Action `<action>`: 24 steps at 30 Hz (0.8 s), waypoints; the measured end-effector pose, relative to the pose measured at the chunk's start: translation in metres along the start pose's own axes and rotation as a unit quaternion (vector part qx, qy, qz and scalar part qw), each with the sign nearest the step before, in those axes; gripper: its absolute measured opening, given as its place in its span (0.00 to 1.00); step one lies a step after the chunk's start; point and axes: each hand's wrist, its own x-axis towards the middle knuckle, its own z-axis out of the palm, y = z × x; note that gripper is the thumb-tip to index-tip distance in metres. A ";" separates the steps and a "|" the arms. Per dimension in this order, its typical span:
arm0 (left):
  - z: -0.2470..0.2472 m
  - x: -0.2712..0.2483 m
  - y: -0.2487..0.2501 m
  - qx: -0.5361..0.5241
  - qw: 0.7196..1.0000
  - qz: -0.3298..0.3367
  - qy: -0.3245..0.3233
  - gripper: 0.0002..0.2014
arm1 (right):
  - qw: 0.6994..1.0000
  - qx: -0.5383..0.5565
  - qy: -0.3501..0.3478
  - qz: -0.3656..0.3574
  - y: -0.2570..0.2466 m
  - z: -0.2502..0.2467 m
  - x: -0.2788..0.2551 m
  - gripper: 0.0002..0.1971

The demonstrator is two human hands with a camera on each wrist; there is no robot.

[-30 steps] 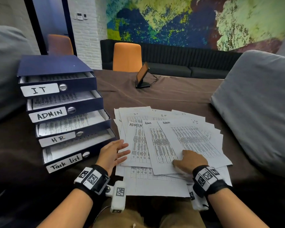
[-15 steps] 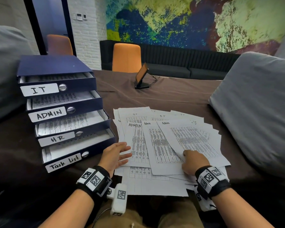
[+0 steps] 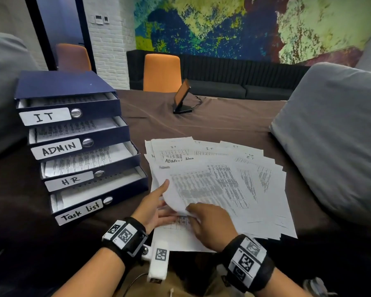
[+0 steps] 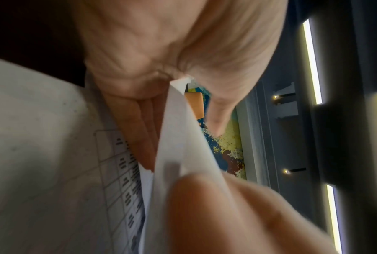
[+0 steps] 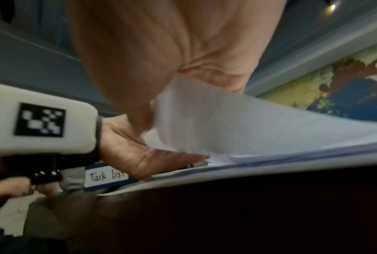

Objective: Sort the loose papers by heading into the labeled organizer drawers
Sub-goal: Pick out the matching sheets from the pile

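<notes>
Hands meet at the lower centre of the head view, over the near edge of the loose papers. Your left hand lies palm up with its fingers straight and slid under the lifted corner of the top sheet, thumb extended along the sheet's left edge above it. Your right hand is palm down, fingers curled, pinching that same corner; the right wrist view shows the sheet bowed upward from the pile. Both forearms enter from the bottom of the frame, each with one marker band at the wrist.

Count: one organizer at centre left with four drawers, all partly pulled out, labelled IT, ADMIN, HR and Task List; each already holds printed sheets. Papers are fanned on the brown surface just right of the organizer; their exact number cannot be told. Further items: two orange chairs and one small tilted screen at upper centre.
</notes>
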 end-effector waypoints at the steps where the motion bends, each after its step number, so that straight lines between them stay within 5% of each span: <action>1: -0.001 0.002 -0.003 -0.013 1.000 -0.007 -0.012 0.20 | 0.999 0.029 -0.020 -0.015 -0.009 0.003 -0.005 0.25; 4: -0.008 0.011 -0.010 0.013 0.999 0.001 0.043 0.12 | 0.985 0.156 -0.061 0.045 -0.018 0.006 -0.008 0.32; 6: -0.015 0.016 -0.012 0.064 0.992 0.018 0.104 0.09 | 0.965 0.228 -0.025 0.130 0.000 0.000 0.002 0.31; 10: -0.026 0.019 -0.010 0.113 0.984 0.025 0.136 0.10 | 0.923 0.134 0.071 0.353 0.074 -0.024 0.025 0.25; 14: -0.025 0.019 -0.009 0.124 0.984 0.017 0.123 0.09 | 0.858 0.066 -0.012 0.509 0.120 -0.030 0.029 0.55; 16: -0.025 0.019 -0.009 0.123 0.985 0.015 0.122 0.10 | 0.842 0.100 -0.026 0.529 0.129 -0.032 0.032 0.60; 18: -0.025 0.021 -0.010 0.125 0.984 0.008 0.124 0.12 | 0.838 0.143 -0.031 0.526 0.135 -0.035 0.036 0.50; 22: -0.027 0.022 -0.010 0.118 0.986 0.006 0.121 0.12 | 0.859 0.109 -0.036 0.498 0.149 -0.034 0.042 0.11; 24: -0.026 0.021 -0.009 0.117 0.986 0.005 0.120 0.11 | 0.857 0.126 -0.007 0.499 0.158 -0.037 0.038 0.07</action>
